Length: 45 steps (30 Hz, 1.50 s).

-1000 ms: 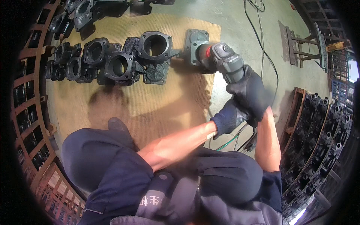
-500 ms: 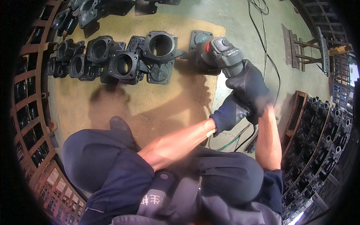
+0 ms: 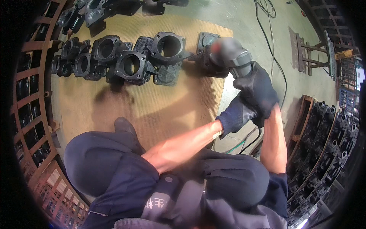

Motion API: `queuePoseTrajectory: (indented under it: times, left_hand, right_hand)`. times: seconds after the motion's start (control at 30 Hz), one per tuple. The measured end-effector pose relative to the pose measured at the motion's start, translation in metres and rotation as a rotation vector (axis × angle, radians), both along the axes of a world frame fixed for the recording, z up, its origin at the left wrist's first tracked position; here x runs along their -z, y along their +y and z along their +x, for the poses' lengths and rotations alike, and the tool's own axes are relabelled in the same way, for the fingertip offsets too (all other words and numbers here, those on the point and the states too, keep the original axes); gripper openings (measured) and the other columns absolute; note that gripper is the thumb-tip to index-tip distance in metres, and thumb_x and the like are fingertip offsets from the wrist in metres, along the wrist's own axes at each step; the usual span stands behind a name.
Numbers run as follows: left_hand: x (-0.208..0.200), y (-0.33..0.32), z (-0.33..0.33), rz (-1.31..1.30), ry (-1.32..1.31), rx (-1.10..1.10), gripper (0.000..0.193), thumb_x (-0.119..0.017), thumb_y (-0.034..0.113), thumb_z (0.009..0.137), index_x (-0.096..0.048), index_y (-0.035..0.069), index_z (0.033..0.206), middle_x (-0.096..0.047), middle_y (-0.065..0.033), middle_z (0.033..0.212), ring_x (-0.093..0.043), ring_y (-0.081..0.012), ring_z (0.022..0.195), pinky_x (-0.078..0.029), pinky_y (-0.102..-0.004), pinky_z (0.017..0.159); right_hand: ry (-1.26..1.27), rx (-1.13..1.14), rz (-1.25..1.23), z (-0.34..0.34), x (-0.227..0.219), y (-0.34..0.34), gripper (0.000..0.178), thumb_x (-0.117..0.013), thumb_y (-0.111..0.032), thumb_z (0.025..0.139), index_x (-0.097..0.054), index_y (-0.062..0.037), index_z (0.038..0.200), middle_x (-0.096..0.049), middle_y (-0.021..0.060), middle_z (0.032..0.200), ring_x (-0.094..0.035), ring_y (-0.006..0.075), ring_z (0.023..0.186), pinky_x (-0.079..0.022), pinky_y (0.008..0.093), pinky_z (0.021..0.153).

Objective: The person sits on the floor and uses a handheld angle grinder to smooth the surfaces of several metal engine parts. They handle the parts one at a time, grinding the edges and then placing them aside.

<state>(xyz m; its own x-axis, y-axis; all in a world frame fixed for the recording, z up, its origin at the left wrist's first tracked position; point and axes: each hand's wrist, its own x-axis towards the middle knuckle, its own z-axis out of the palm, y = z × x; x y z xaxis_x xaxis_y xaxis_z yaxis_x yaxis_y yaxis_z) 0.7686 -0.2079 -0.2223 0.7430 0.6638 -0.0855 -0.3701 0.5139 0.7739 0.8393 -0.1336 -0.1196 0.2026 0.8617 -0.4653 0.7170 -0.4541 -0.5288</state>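
Note:
Both my hands wear dark work gloves and grip a grey angle grinder (image 3: pixel 241 61). Closed round its body just behind the head is my right hand (image 3: pixel 257 86). Lower down, my left hand (image 3: pixel 237 113) wraps the rear part of the tool, close against the right one. The grinder's head is blurred, with a patch of red at its left side. It sits over a dark metal casting (image 3: pixel 214 65) with a flanged end, at the right edge of the cardboard; the tool hides much of that part and any contact.
A row of dark flanged castings (image 3: pixel 131 65) stands on the cardboard sheet (image 3: pixel 152 103) to the left. More castings (image 3: pixel 95 11) lie at the far left. Cables (image 3: pixel 272 49) run across the floor. Wooden crates of parts (image 3: pixel 324 145) stand at right, slatted racks (image 3: pixel 32 95) at left.
The whole scene sits slightly further right in the picture. The grinder's head has become blurred, while both hands keep the same grip over the same casting.

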Motion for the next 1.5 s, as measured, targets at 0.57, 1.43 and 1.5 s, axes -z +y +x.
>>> queuePoseTrajectory:
  times: [0.57,1.43,1.5]
  left_hand:
    - [-0.007,-0.019,-0.028,-0.115,0.090,-0.103,0.043,-0.074,0.008,0.089,-0.060,0.003,0.130,-0.069,-0.0091,0.120,-0.062,-0.0200,0.119,-0.048,-0.0347,0.104]
    - [0.000,-0.033,-0.022,-0.124,0.100,-0.226,0.059,-0.077,0.003,0.085,-0.050,0.002,0.138,-0.066,-0.0088,0.129,-0.062,-0.0192,0.121,-0.049,-0.0333,0.105]
    - [-0.002,-0.049,-0.019,-0.276,0.071,-0.185,0.058,-0.074,0.000,0.087,-0.049,0.002,0.139,-0.065,-0.0087,0.128,-0.061,-0.0179,0.120,-0.050,-0.0319,0.103]
  right_hand:
    - [-0.015,-0.023,-0.070,-0.026,0.000,-0.013,0.057,-0.076,-0.018,0.065,-0.062,0.0051,0.115,-0.070,0.0137,0.091,-0.065,0.0225,0.081,-0.054,0.0365,0.078]
    - [-0.057,-0.083,-0.098,-0.041,-0.010,-0.009,0.059,-0.075,-0.021,0.065,-0.062,0.0054,0.116,-0.071,0.0221,0.091,-0.070,0.0321,0.082,-0.055,0.0412,0.080]
    - [-0.071,-0.071,-0.124,-0.041,-0.013,-0.023,0.059,-0.076,-0.023,0.065,-0.062,0.0054,0.115,-0.071,0.0236,0.092,-0.070,0.0350,0.084,-0.055,0.0423,0.081]
